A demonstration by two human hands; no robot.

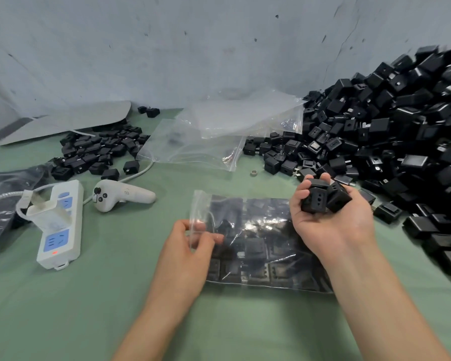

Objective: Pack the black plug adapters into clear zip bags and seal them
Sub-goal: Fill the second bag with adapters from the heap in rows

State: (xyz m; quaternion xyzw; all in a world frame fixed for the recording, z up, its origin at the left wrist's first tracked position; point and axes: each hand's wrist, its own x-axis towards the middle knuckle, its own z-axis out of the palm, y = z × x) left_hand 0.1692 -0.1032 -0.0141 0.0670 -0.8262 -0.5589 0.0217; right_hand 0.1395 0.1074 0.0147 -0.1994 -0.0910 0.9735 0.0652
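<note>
Because the clear zip bag is thin, limp, slick film, it is best taken by its stiffer zip lip, and that is where it is held: the open mouth at its left end is pinched between thumb and fingers of the left hand. The bag lies flat in the middle of the green worktop, already lined with rows of black plug adapters, so it is judged fairly heavy and liable to sag or spill if lifted by the film alone. A handful of adapters is clutched in the curled fingers of the right hand, raised over the bag's right end; these are hard, blocky pieces whose metal prongs could snag the plastic. The large heap of adapters is banked at the right, spare bags are spread behind, and a smaller pile, a power strip and a white controller are set at the left.
</note>
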